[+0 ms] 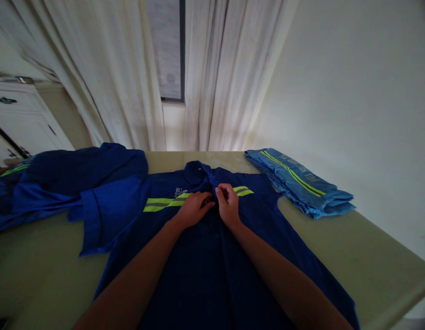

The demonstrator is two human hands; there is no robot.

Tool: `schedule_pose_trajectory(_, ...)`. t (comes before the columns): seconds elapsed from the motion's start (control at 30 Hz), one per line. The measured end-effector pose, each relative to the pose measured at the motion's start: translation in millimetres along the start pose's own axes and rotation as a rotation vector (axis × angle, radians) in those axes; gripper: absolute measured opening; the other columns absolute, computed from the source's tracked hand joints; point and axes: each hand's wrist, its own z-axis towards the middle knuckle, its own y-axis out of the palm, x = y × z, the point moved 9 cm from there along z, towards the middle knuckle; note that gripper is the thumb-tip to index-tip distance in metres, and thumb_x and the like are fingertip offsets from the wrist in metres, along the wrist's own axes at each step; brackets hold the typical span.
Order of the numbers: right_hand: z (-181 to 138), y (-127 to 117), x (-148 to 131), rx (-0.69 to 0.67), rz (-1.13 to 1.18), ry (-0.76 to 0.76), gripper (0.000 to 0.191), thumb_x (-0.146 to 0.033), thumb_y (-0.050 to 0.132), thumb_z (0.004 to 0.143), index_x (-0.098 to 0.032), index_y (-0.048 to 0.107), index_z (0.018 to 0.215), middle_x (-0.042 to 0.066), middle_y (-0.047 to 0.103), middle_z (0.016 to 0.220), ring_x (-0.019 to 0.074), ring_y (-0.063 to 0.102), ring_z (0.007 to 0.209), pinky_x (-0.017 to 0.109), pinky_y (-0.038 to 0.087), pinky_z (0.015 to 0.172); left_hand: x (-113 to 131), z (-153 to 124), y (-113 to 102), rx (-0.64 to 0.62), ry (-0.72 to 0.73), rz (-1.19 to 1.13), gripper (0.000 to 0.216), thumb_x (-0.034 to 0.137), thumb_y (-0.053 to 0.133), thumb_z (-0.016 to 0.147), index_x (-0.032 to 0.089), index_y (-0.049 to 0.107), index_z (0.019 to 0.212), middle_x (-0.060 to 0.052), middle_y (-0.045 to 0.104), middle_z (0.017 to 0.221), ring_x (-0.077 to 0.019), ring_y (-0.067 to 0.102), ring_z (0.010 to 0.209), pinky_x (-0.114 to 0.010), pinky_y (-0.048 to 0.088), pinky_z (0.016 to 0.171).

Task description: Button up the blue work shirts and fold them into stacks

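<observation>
A dark blue work shirt (205,266) with yellow-green reflective stripes lies flat, front up, on the table (353,247), its collar pointing away from me. My left hand (193,208) and my right hand (228,201) meet at the shirt's front placket just below the collar. The fingers of both hands are pinched together on the placket fabric at the chest stripe. What lies between the fingertips is too small to make out.
A heap of dark blue shirts (68,183) lies at the table's left. A stack of folded lighter blue garments (298,181) sits at the back right. White curtains (130,73) and a window stand behind; a white cabinet (16,114) is at far left.
</observation>
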Motion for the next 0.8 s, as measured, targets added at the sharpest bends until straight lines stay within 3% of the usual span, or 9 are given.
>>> schedule_pose_trajectory(0.1, 1, -2, -13, 0.001, -0.093, -0.071, 0.021, -0.039, 0.055, 0.097, -0.021, 0.064, 0.099, 0.003, 0.064, 0.081, 0.0173, 0.058, 0.067, 0.03, 0.048, 0.064, -3, 1, 5, -0.068, -0.014, -0.023, 0.018, 0.026, 0.055, 0.097, 0.022, 0.071, 0.088, -0.004, 0.073, 0.087, -0.022, 0.067, 0.084, -0.035, 0.05, 0.08)
schedule_pose_trajectory(0.2, -1, -3, -27, -0.006, -0.162, -0.08, 0.02, -0.039, 0.053, 0.098, -0.021, 0.064, 0.098, 0.0, 0.061, 0.072, 0.017, 0.056, 0.062, 0.03, 0.047, 0.062, 2, 0, -1, -0.021, 0.03, 0.034, 0.016, 0.023, 0.056, 0.092, 0.021, 0.071, 0.098, -0.007, 0.072, 0.094, -0.0238, 0.066, 0.088, -0.036, 0.05, 0.081)
schedule_pose_trajectory(0.3, -11, -9, -26, -0.01, -0.111, 0.036, 0.021, -0.036, 0.055, 0.097, -0.021, 0.061, 0.109, -0.002, 0.061, 0.067, 0.0174, 0.06, 0.061, 0.029, 0.049, 0.061, 8, -2, -3, -0.008, 0.06, 0.039, 0.022, 0.017, 0.06, 0.081, 0.02, 0.07, 0.1, -0.008, 0.07, 0.094, -0.0255, 0.064, 0.087, -0.038, 0.05, 0.083)
schedule_pose_trajectory(0.4, -32, -6, -21, -0.125, -0.098, 0.125, 0.032, -0.034, 0.06, 0.093, -0.023, 0.056, 0.123, -0.001, 0.068, 0.078, 0.0175, 0.065, 0.066, 0.029, 0.051, 0.063, -4, 0, -4, 0.006, -0.062, -0.167, 0.007, 0.017, 0.06, 0.077, 0.02, 0.066, 0.076, -0.004, 0.065, 0.076, -0.0219, 0.061, 0.073, -0.035, 0.048, 0.072)
schedule_pose_trajectory(0.5, -50, 1, -24, -0.252, -0.277, 0.07, 0.031, -0.036, 0.071, 0.087, -0.023, 0.06, 0.113, 0.002, 0.07, 0.091, 0.0181, 0.065, 0.071, 0.031, 0.052, 0.068, -19, 4, -4, 0.041, -0.171, -0.321, 0.017, 0.024, 0.057, 0.082, 0.02, 0.06, 0.066, 0.0, 0.06, 0.063, -0.0183, 0.059, 0.062, -0.031, 0.046, 0.063)
schedule_pose_trajectory(0.63, -52, 4, -30, -0.247, -0.549, -0.037, 0.028, -0.039, 0.079, 0.082, -0.023, 0.065, 0.1, 0.006, 0.07, 0.098, 0.0216, 0.066, 0.078, 0.034, 0.051, 0.071, -31, 4, 0, 0.049, -0.237, -0.466, 0.023, 0.038, 0.059, 0.086, 0.018, 0.065, 0.076, -0.002, 0.07, 0.073, -0.0191, 0.068, 0.067, -0.029, 0.052, 0.06)
schedule_pose_trajectory(0.8, -45, 7, -22, -0.255, -0.636, -0.073, 0.004, -0.024, 0.067, 0.092, -0.024, 0.07, 0.091, 0.005, 0.073, 0.087, 0.0221, 0.068, 0.076, 0.032, 0.048, 0.07, -41, -4, 6, 0.037, -0.351, -0.861, 0.037, 0.047, 0.075, 0.076, 0.016, 0.074, 0.095, -0.008, 0.077, 0.09, -0.0208, 0.073, 0.078, -0.035, 0.06, 0.074)
